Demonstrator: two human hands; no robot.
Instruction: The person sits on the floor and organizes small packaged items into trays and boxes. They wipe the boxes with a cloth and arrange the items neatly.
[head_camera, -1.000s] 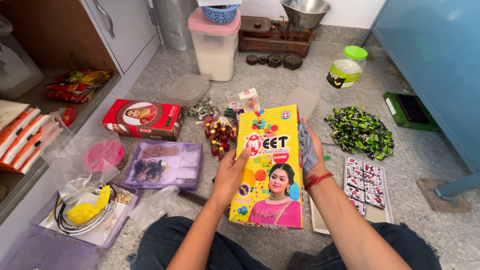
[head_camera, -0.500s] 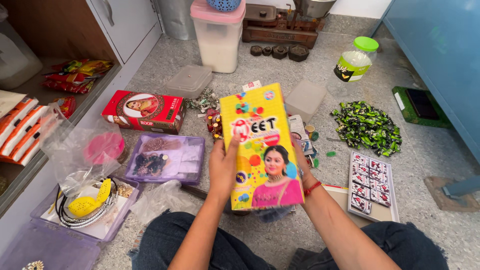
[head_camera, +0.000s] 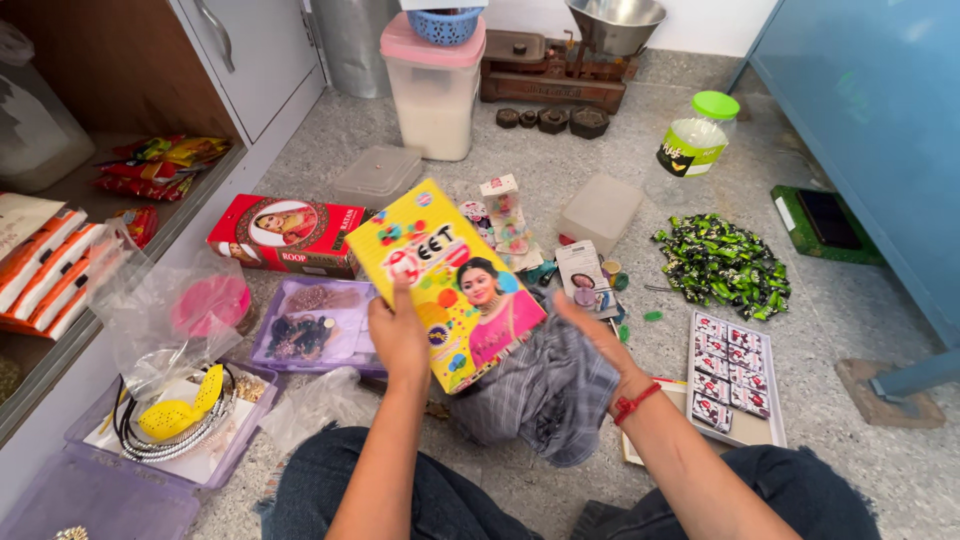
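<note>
My left hand (head_camera: 398, 335) grips the lower left edge of a flat yellow box (head_camera: 445, 280) with a printed portrait and coloured dots, tilted so its top leans left. My right hand (head_camera: 600, 340) is under the box's right side, resting on a grey checked cloth (head_camera: 545, 395) that lies across my lap and the floor. Whether the right hand touches the box I cannot tell. A red thread is tied around my right wrist. Just beyond the box lie small cards and packets (head_camera: 585, 275).
A red box (head_camera: 285, 235), a purple tray of trinkets (head_camera: 310, 325), a pile of green wrapped sweets (head_camera: 725, 265), a card of small packets (head_camera: 730, 375), a green-lidded jar (head_camera: 700, 135), a pink-lidded tub (head_camera: 435, 85), weighing scales (head_camera: 575, 60), cupboard shelves at left, blue cabinet (head_camera: 870, 120).
The yellow box has swung from upright to tilted left and moved left. My right hand has slipped off its side onto the grey cloth, which now shows.
</note>
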